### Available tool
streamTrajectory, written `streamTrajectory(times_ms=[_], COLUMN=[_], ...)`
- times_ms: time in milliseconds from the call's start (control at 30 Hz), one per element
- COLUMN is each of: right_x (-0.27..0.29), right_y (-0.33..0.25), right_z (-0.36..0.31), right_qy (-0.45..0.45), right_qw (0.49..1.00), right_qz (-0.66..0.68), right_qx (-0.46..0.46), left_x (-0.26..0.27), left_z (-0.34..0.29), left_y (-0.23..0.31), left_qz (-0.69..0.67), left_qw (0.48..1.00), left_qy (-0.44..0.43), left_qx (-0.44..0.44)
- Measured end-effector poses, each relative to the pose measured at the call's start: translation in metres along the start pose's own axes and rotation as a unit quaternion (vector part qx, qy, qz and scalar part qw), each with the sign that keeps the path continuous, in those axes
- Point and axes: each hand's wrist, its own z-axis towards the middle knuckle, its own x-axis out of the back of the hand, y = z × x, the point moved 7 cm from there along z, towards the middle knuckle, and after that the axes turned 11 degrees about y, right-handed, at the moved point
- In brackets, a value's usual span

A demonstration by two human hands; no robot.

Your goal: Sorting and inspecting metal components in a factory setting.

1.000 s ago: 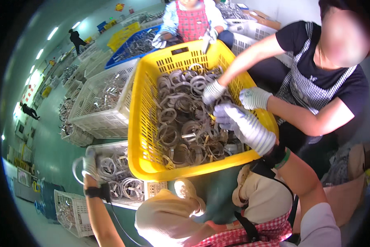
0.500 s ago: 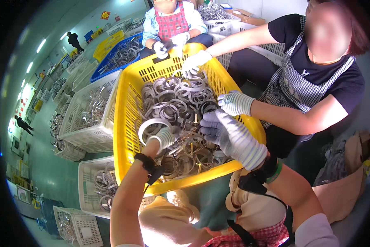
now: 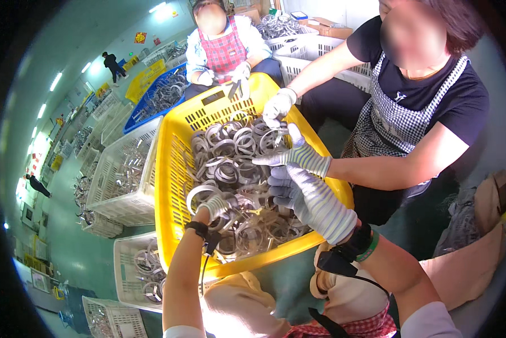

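Observation:
A yellow plastic basket [image 3: 164,186] in front of me holds a heap of grey metal rings [image 3: 226,172]. Over its near left part, my left hand [image 3: 216,207], in a striped glove, is closed on a wide metal ring [image 3: 192,198] that stands out to the left of the fingers. My right hand [image 3: 315,201], in a striped glove with grey fingers, hovers above the near right part of the heap. Its fingers stretch leftward with the thumb raised, and I see nothing held in it. The fingertips of both hands are partly blurred.
At the right, a co-worker's gloved hands [image 3: 298,155] reach over the same basket, close to my right hand. Another person [image 3: 224,50] sits behind it, holding metal pieces. White crates [image 3: 117,197] of metal parts stand left; a cardboard box [image 3: 467,270] lies right.
The view has shifted slightly. The right-hand co-worker's nearer hand has moved from the basket's right side inward over the rings. My hands keep nearly the same places, the ring still in my left.

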Motion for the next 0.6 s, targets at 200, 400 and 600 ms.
streamTrajectory(times_ms=[200,400,600], right_x=[0.028,-0.018,-0.014], right_y=[0.000,0.038,0.071], right_z=[0.005,-0.001,0.031], right_qy=[0.053,-0.031,-0.175], right_qw=[0.998,0.995,0.892], right_qz=[-0.020,-0.083,-0.373], right_qx=[0.027,-0.034,0.188], left_x=[0.050,0.148,0.079], left_z=[-0.012,-0.051,-0.136], left_y=[0.121,0.070,0.240], left_qz=[0.250,0.099,-0.409], left_qw=[0.960,0.960,0.902], left_qy=[0.121,0.249,0.114], left_qx=[0.028,0.082,-0.079])
